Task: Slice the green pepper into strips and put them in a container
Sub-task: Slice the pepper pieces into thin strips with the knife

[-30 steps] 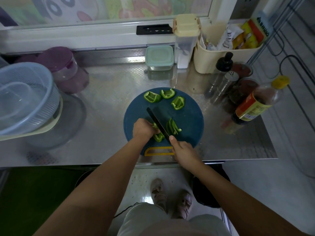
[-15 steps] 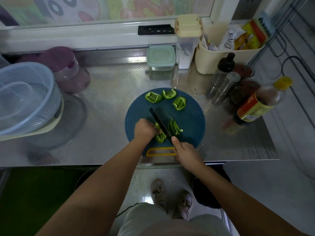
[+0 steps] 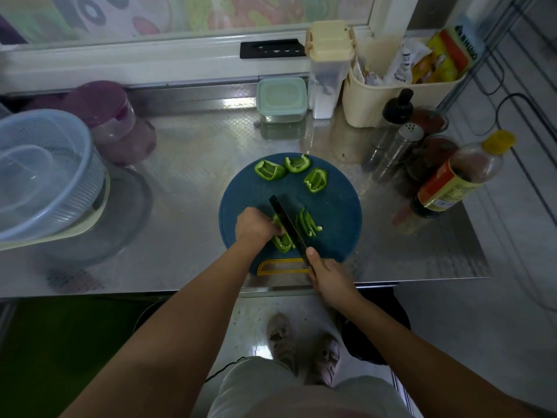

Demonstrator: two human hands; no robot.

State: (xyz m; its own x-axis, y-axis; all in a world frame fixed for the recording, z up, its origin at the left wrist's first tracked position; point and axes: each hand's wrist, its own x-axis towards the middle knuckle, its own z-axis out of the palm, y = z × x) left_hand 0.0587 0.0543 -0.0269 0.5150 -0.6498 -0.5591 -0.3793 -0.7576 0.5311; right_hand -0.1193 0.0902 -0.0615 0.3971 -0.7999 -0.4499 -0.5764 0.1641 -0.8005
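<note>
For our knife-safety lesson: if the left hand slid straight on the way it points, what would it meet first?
Most likely the knife, its blade set on the pepper piece that the left hand holds, just beyond it; depth is unclear.

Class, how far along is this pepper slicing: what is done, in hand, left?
Done: several green pepper strips lie on the round blue cutting board. In hand: the left hand holds a green pepper piece while the right hand grips the black knife against it. Left: three uncut pepper pieces, then storing the strips.
</note>
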